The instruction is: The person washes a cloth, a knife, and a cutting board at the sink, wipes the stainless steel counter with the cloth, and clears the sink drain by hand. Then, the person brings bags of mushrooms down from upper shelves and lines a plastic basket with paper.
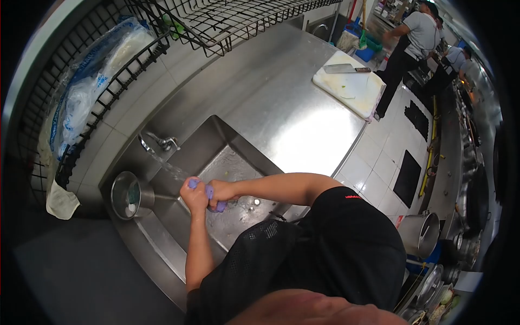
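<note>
Over the steel sink [218, 127], both of my hands grip a bunched purple cloth [209, 190]. My left hand [193, 194] is closed around its upper left end. Fingers of my right hand [223, 190] wrap the cloth just beside it, and a bit of purple hangs out below. Water streams from the faucet [145, 145] toward my left hand. The sink floor under the hands is wet and shiny.
A metal bowl [125, 195] with small items sits at the sink's left corner. On the counter's far end lies a cutting board [349, 86] with a cleaver [340, 69]. Wire racks [227, 40] hang above. Two people [420, 40] stand at the far right.
</note>
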{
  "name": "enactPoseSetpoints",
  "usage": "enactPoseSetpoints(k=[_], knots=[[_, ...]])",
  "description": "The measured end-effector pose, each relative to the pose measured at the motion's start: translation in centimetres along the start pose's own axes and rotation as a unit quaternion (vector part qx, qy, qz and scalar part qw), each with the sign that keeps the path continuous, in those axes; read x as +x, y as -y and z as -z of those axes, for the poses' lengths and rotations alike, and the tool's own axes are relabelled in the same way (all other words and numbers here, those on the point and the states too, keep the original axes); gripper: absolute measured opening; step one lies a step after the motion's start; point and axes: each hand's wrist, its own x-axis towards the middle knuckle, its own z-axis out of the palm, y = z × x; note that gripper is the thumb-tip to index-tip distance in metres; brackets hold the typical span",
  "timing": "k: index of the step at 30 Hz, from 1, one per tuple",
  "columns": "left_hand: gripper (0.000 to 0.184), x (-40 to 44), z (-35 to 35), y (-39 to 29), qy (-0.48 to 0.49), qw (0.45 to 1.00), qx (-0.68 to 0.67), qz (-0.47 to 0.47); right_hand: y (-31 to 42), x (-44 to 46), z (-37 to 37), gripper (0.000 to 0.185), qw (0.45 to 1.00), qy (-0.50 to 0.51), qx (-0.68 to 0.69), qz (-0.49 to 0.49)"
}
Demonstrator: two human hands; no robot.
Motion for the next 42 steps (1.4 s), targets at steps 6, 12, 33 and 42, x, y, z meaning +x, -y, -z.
enactPoseSetpoints(k=[6, 12, 33, 42], knots=[[0.03, -1.4, -0.1, -3.5, -0.011, 0.956, 0.179, -0.232, 3.0, -0.3, 2.4, 0.039, 0.983, 0.108, -0.04, -0.14], [0.033, -2.9, -0.8, 2.6, 0.034, 0.866, -0.455, 0.207, 6.8, -3.6, -0.7, 0.06, 0.896, -0.006, -0.445, 0.002], [0.008, -2.1, -2.2, -10.5, -0.082, 0.98, 0.125, -0.13, 7.9, -5.3, 1.9, 0.034, 0.959, -0.057, -0.241, 0.136], [0.012, -3.6, -0.8, -8.1, 0.048, 0.976, 0.175, -0.125, 1.7, -4.8, 0.4, 0.023, 0.967, 0.156, 0.199, -0.027]])
